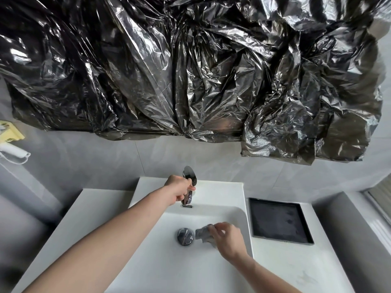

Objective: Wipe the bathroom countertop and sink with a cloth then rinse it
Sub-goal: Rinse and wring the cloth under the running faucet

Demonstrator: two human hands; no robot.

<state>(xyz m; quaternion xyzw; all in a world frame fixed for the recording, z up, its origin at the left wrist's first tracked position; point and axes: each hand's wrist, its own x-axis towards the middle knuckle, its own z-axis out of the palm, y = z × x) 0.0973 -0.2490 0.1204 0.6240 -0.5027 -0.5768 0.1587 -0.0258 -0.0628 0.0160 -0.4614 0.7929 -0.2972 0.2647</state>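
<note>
Over the white sink [160,259], seen from the head camera, both bare forearms reach forward. The left hand [179,190] is curled round the chrome faucet [189,188] at the back rim of the basin, its fingers wrapped about the handle, the thumb side toward the spout. The right hand [227,237] is down inside the basin, its fingers bent and pinching a small grey cloth [204,232], which is bunched up and lies on the basin floor just to the right of the round chrome drain plug [185,236]; cloth and plug are very close, and whether they touch cannot be told. No stream of water can be made out under the spout. The sink sits in a white countertop [296,269], and on that counter to the right of the basin rests a square black tray [279,220]. Grey tiles cover the wall behind, and crumpled black plastic sheeting [190,70] hangs across the upper wall. At the far left edge a pale yellow object [11,132] and a white device [14,152] hang on the wall.
</note>
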